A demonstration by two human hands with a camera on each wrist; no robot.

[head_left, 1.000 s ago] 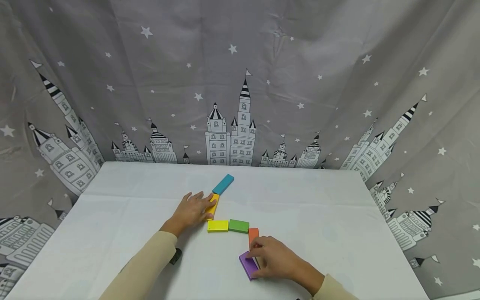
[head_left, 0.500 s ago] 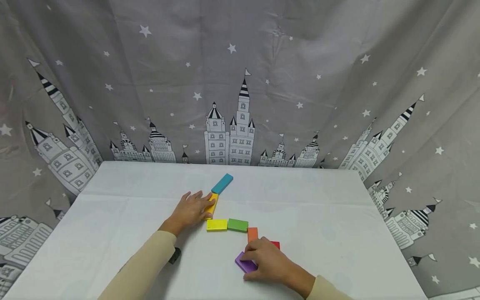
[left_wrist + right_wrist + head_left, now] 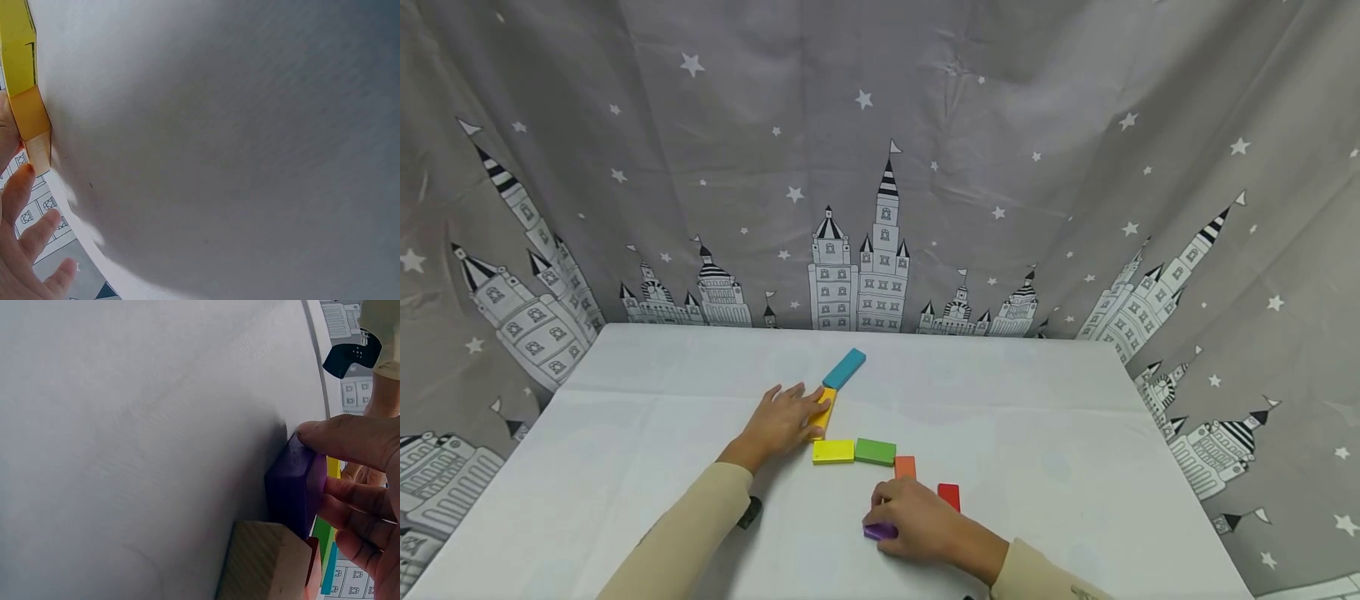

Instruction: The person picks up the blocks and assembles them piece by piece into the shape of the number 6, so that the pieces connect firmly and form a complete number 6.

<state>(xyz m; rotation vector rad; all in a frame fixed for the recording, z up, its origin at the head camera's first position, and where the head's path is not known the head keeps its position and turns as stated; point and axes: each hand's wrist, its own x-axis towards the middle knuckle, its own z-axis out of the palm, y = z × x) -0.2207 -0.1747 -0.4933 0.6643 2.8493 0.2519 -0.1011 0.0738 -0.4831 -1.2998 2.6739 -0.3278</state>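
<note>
My left hand (image 3: 782,418) holds an amber-yellow wooden block (image 3: 827,408) lying flat, thumb and forefinger at its ends and the other fingers spread. Between the thumb and fingers of my right hand (image 3: 917,521) is a purple block (image 3: 297,484), tilted up in the head view and mostly covered by the hand. An orange block (image 3: 906,467) lies just beyond the right hand, its near part hidden. To the right of that hand lies a red block (image 3: 949,497).
A blue block (image 3: 845,368) meets the amber block's far end. Lemon-yellow (image 3: 833,452) and green (image 3: 876,452) blocks lie end to end between the hands. A white cloth covers the table (image 3: 1037,433); a grey castle-print curtain (image 3: 1000,125) hangs behind.
My right hand has moved left with the purple block, turning and tilting it, which uncovers the red block. The left hand keeps its place on the amber block.
</note>
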